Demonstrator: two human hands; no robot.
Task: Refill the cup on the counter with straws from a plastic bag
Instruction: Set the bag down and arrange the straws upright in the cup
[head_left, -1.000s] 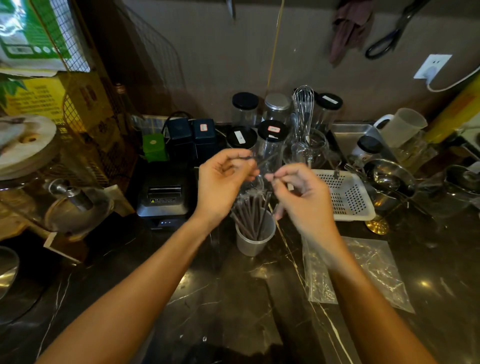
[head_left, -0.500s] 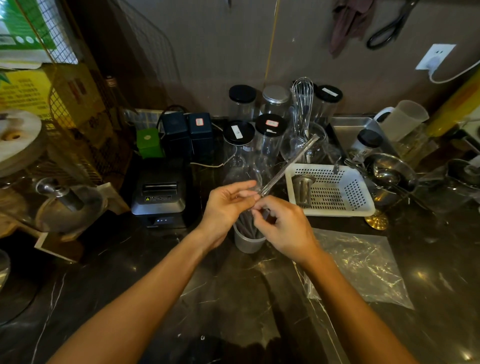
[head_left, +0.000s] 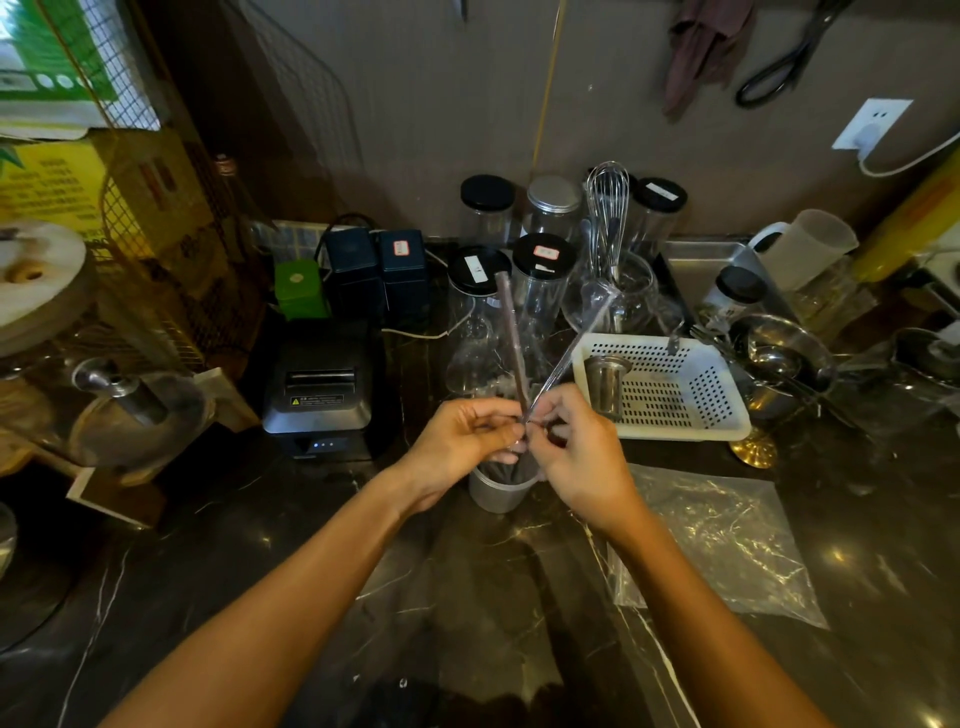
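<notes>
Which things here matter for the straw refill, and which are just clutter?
Part of the job: left hand and right hand, pinching a brown straw and its clear wrapper above the cup; plastic bag.

Lying about: white basket, whisk, jars, receipt printer.

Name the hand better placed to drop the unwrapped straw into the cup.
Left. The left hand pinches the brown straw right above the cup, while the right hand holds the clear wrapper that leans away toward the basket.
</notes>
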